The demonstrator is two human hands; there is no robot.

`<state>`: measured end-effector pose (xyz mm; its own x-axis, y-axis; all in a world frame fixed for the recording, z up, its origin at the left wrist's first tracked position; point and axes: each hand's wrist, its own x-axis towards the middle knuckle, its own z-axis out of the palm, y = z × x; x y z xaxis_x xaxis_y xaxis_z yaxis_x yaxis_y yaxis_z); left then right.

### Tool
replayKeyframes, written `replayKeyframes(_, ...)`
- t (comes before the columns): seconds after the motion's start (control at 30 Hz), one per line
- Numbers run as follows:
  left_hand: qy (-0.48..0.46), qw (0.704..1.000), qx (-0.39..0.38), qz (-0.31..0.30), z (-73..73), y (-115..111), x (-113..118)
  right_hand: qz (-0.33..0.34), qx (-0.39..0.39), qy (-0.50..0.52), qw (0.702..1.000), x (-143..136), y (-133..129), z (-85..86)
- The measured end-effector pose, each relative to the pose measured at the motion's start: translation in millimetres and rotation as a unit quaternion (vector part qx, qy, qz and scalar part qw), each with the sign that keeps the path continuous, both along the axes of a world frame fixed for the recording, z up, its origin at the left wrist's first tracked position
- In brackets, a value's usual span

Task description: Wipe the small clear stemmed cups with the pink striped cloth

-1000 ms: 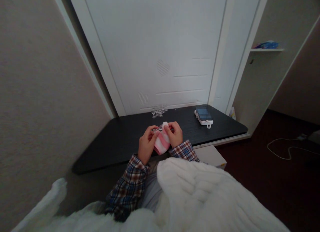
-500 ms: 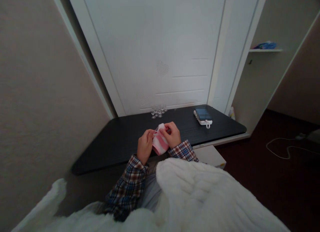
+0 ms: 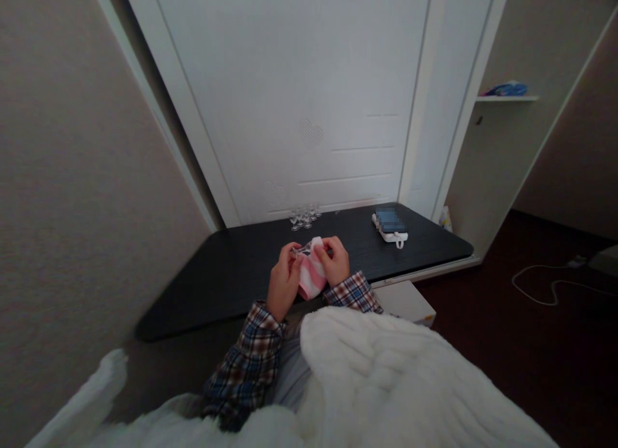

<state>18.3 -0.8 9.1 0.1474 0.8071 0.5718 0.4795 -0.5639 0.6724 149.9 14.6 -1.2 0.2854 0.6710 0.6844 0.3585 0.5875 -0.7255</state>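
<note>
My left hand (image 3: 284, 279) is closed at the left side of a pink-and-white cloth (image 3: 313, 275), its thumb against the fabric. On the cloth's upper right corner, my right hand (image 3: 335, 260) pinches the fabric between thumb and fingers. A small clear, shiny piece (image 3: 303, 248) shows along the top, between the left fingertips and the cloth; its kind I cannot make out. Both hands are above the front part of a black tabletop (image 3: 226, 274). Beyond them, several small clear, stemmed pieces (image 3: 303, 217) stand in a cluster near the back edge.
A phone (image 3: 390, 220) lies on a white device with a loop strap (image 3: 399, 241) at the tabletop's right. Behind rises a white panelled door (image 3: 290, 100). Below the right edge is a white box (image 3: 405, 301). White fluffy fabric (image 3: 386, 364) covers the lap. A cable (image 3: 535, 300) lies on the floor.
My left hand has shifted slightly up, and more of the clear piece shows at the cloth's top. The right hand keeps its pinch. The whole view has moved a little.
</note>
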Motion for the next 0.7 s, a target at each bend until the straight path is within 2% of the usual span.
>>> replayKeyframes(0.13,0.011,0.998,-0.004,0.064,-2.7,3.7,-2.7,0.035,0.023,-0.009,0.999,-2.2,-3.2,1.5)
replayKeyframes(0.27,0.023,0.995,-0.016,0.094,-4.4,6.0,-4.8,0.043,0.029,-0.026,0.998,-2.6,-4.9,2.4)
replayKeyframes(0.33,0.015,0.996,-0.015,0.086,-3.5,5.1,-4.3,0.034,0.027,-0.027,0.999,-1.8,-4.6,2.4)
replayKeyframes(0.53,-0.033,0.999,-0.001,-0.002,0.1,0.1,0.3,0.002,0.008,-0.009,1.0,0.1,-2.3,1.0)
replayKeyframes(0.6,-0.029,1.0,-0.004,-0.006,-0.5,-0.2,0.3,0.004,0.006,-0.007,1.0,-0.1,-2.4,0.9)
replayKeyframes(0.7,-0.014,1.0,-0.006,0.024,-2.1,0.7,-1.4,0.025,0.016,-0.009,1.0,-0.9,-3.9,1.6)
